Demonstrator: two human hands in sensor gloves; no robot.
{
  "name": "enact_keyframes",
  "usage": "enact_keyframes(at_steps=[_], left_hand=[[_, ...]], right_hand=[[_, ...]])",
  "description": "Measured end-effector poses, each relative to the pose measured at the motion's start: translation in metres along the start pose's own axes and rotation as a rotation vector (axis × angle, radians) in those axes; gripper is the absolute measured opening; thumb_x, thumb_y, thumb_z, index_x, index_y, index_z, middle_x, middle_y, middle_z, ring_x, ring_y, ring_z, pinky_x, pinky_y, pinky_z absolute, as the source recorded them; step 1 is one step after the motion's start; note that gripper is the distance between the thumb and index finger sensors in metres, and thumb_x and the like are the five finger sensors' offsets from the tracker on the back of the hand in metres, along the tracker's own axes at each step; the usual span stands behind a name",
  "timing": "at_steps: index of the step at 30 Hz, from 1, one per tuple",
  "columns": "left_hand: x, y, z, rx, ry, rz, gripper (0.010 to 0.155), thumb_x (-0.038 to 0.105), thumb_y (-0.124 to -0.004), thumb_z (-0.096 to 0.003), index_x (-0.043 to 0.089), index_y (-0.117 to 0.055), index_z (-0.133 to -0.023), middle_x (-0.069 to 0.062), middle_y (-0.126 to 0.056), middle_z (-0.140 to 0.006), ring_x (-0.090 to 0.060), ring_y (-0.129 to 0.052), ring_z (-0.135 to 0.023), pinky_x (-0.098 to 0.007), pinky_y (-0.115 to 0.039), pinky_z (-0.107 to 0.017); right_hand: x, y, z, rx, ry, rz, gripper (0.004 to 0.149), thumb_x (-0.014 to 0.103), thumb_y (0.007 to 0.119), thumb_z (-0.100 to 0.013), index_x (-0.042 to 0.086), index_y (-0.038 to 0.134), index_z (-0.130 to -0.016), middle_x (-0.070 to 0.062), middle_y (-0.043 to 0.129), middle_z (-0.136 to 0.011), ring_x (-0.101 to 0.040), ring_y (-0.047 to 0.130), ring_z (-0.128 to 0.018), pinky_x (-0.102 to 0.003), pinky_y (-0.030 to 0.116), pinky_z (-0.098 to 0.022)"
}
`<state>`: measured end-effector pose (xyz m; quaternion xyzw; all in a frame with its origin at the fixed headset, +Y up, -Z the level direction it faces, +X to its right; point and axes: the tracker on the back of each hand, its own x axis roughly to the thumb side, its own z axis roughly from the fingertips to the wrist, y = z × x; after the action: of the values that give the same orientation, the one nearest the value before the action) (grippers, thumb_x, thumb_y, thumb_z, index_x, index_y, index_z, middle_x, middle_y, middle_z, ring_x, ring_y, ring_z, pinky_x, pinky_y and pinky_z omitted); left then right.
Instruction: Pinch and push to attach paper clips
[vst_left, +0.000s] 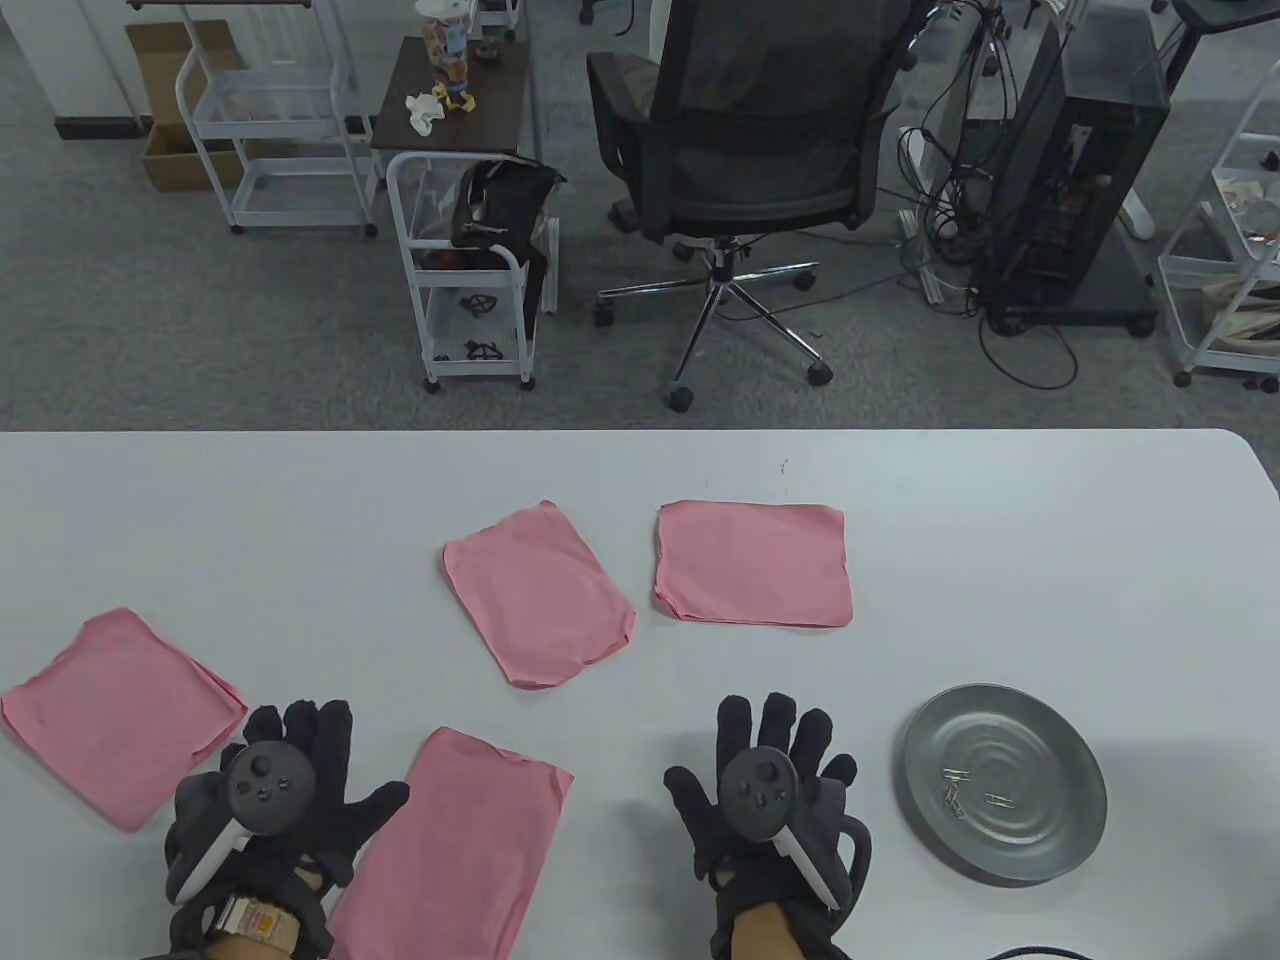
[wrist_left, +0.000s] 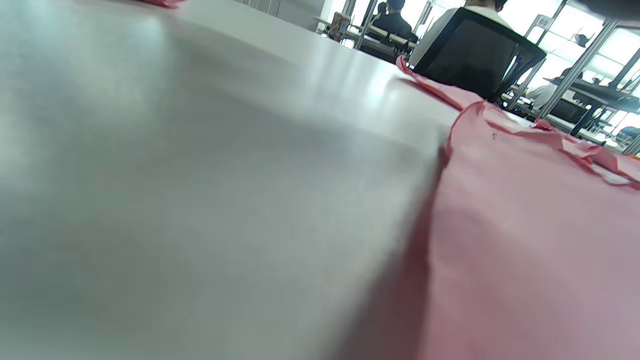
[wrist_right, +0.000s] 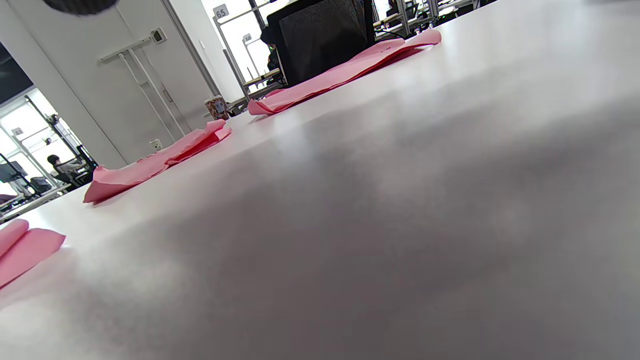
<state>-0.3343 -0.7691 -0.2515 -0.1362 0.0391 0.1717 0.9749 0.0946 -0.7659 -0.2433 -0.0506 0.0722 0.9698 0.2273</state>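
Note:
Several pink paper stacks lie on the white table (vst_left: 1050, 540): one at the far left (vst_left: 115, 710), one near the front (vst_left: 460, 850), one in the middle (vst_left: 540, 605) and one beside it (vst_left: 755, 562). A round metal dish (vst_left: 1040, 740) at the right holds a few paper clips (vst_left: 955, 792). My left hand (vst_left: 285, 765) lies flat with fingers spread between the left stack and the front stack. My right hand (vst_left: 765, 765) lies flat with fingers spread, left of the dish. Both hold nothing. The left wrist view shows a pink stack (wrist_left: 530, 240) close by.
Beyond the table's far edge stand an office chair (vst_left: 745, 150), a white cart (vst_left: 470, 270) and a computer tower (vst_left: 1085, 170) with cables. The right wrist view shows pink stacks (wrist_right: 160, 157) far across the table.

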Motion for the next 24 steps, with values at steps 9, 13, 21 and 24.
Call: enact_keyframes(at_steps=[9, 13, 21, 24], left_hand=[[0.038, -0.017, -0.046, -0.265, 0.062, -0.033, 0.094, 0.074, -0.080, -0.0299, 0.045, -0.041, -0.110, 0.004, -0.009, -0.116, -0.029, 0.002, -0.108, -0.062, -0.007, -0.076], [0.049, -0.021, -0.049, -0.066, 0.016, 0.063, 0.058, 0.050, -0.089, -0.0371, 0.045, -0.076, -0.093, 0.003, -0.036, -0.117, -0.031, -0.013, -0.112, -0.063, -0.016, -0.078], [0.062, 0.004, -0.017, 0.025, -0.308, 0.490, 0.039, 0.043, -0.081, -0.0406, 0.034, -0.088, -0.078, 0.001, -0.091, -0.087, -0.027, -0.087, -0.092, -0.058, -0.059, -0.074], [0.069, 0.031, 0.012, 0.087, -0.455, 0.605, 0.038, 0.044, -0.078, -0.0417, 0.035, -0.084, -0.079, 0.001, -0.093, -0.079, -0.024, -0.095, -0.081, -0.052, -0.067, -0.070]], right_hand=[[0.001, 0.000, -0.001, 0.020, -0.008, -0.033, 0.082, 0.071, 0.052, -0.043, 0.032, 0.009, -0.102, -0.009, -0.008, -0.107, -0.044, -0.014, -0.093, -0.067, -0.005, -0.058], [0.002, 0.001, -0.001, 0.045, -0.019, -0.050, 0.082, 0.071, 0.052, -0.044, 0.032, 0.010, -0.102, -0.009, -0.008, -0.107, -0.044, -0.015, -0.093, -0.067, -0.005, -0.058], [0.007, 0.005, -0.002, 0.175, -0.120, -0.202, 0.086, 0.073, 0.051, -0.044, 0.029, 0.004, -0.101, -0.010, -0.007, -0.108, -0.045, -0.012, -0.095, -0.068, -0.001, -0.059], [0.022, 0.014, 0.003, 0.438, -0.327, -0.419, 0.096, 0.075, 0.059, -0.042, 0.030, -0.006, -0.097, -0.008, -0.004, -0.111, -0.045, 0.001, -0.104, -0.072, 0.009, -0.067]])
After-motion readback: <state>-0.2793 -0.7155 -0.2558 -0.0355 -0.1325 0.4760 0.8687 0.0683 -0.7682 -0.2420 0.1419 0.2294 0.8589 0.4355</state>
